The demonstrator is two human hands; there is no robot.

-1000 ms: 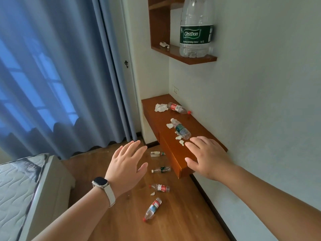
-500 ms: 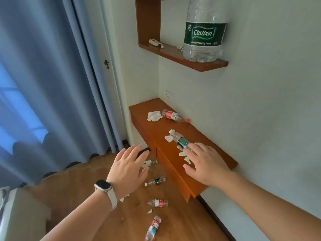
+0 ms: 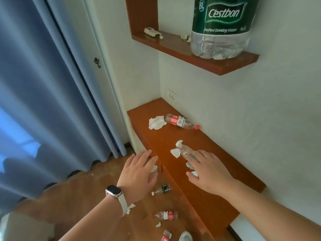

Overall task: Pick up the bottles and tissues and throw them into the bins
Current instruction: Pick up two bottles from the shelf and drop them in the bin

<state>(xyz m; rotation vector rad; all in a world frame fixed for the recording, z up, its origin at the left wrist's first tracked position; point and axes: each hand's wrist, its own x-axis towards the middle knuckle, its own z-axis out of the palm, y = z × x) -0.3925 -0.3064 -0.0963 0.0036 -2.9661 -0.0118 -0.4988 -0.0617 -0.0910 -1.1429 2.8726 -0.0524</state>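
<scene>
While the right hand (image 3: 209, 173) reaches with straight fingers over a clear bottle (image 3: 185, 150) lying on the wooden ledge (image 3: 161, 140), gripping nothing, the left hand (image 3: 139, 174) hovers spread and empty beside the ledge; a red-label bottle (image 3: 178, 121) and tissue (image 3: 156, 122) lie farther along

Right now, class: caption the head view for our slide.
Open right hand over the green-label bottle among tissue scraps on the wooden ledge.

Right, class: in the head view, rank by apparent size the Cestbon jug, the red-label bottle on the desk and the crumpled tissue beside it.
1. Cestbon jug, largest by far, though also nearest the camera.
2. Red-label bottle on the desk.
3. Crumpled tissue, shorter than that bottle.
</scene>
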